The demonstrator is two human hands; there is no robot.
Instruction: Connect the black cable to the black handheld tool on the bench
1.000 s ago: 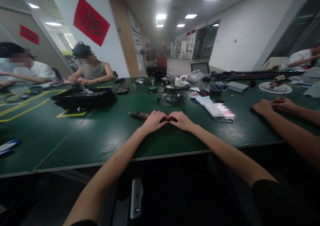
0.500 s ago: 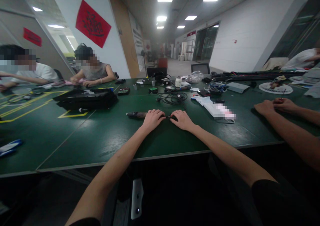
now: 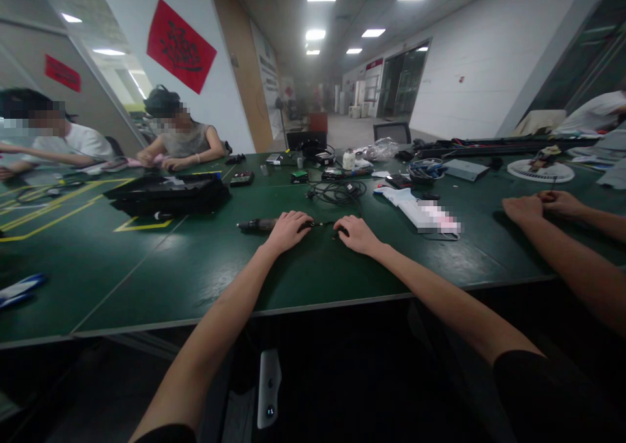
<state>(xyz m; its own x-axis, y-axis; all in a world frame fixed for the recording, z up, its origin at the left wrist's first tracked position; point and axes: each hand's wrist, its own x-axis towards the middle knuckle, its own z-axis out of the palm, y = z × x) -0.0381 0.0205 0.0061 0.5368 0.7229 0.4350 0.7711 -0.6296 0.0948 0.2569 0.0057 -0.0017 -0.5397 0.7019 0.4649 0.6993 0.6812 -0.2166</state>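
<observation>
Item 1, left grip [image 3: 289,231]: grasping a dark cylindrical tool [image 3: 258,224], which is resting on or just above the worktop [image 3: 186,267], its narrow tip pointing out to the left of this grip. Item 2, right grip [image 3: 359,235]: apparently pinching a small dark piece [image 3: 342,231], mostly hiding beneath it. Item 3, narrow dark strand [image 3: 326,223]: showing in the gap between the 2 grips; whether it is joining tool and piece, this cataloguer is not managing to tell. Item 4, coiled black cable [image 3: 338,193]: lying just beyond that gap. Item 5, white packet [image 3: 402,205]: lying beyond and to the right of the right grip. Risks, as judged: if the strand is connecting both parts, an uneven pull might be bending its joint; should the left grip be slackening, the round tool might be rolling; loose cable loops might be snagging the small piece.
</observation>
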